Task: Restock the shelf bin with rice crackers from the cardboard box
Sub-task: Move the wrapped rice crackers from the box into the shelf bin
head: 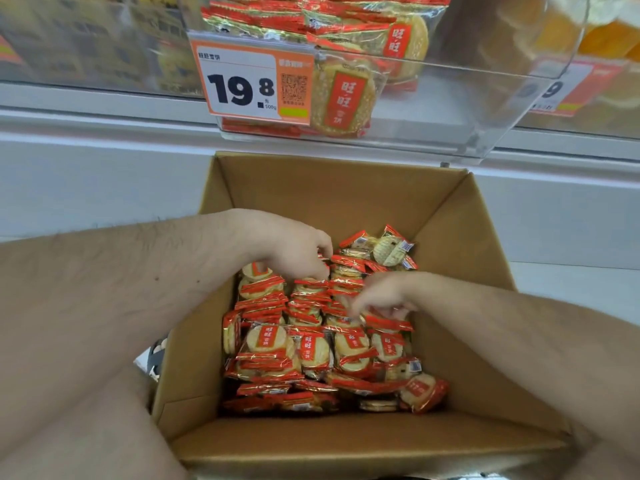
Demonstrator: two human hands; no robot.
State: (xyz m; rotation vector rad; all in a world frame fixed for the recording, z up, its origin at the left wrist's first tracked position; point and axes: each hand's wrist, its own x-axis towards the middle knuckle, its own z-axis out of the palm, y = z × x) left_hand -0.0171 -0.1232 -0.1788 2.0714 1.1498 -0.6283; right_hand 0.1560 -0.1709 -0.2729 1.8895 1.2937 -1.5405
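An open cardboard box [329,192] stands below the shelf, and several red-and-gold rice cracker packets [311,348] are stacked inside it. My left hand [294,247] reaches into the box from the left, its fingers curled down around packets at the far middle of the stack. My right hand [377,296] comes in from the right, blurred. Its fingers dip among the packets at the middle right, and its hold is unclear. Above the box, the clear plastic shelf bin [450,109] holds more of the same packets [343,98] along its left side.
An orange-and-white price tag [242,81] reading 19.8 hangs on the bin's front. Neighbouring clear bins [86,46] with other snacks sit left and right. A white shelf ledge [104,133] runs behind the box. A dark shoe [157,358] shows beside the box's left wall.
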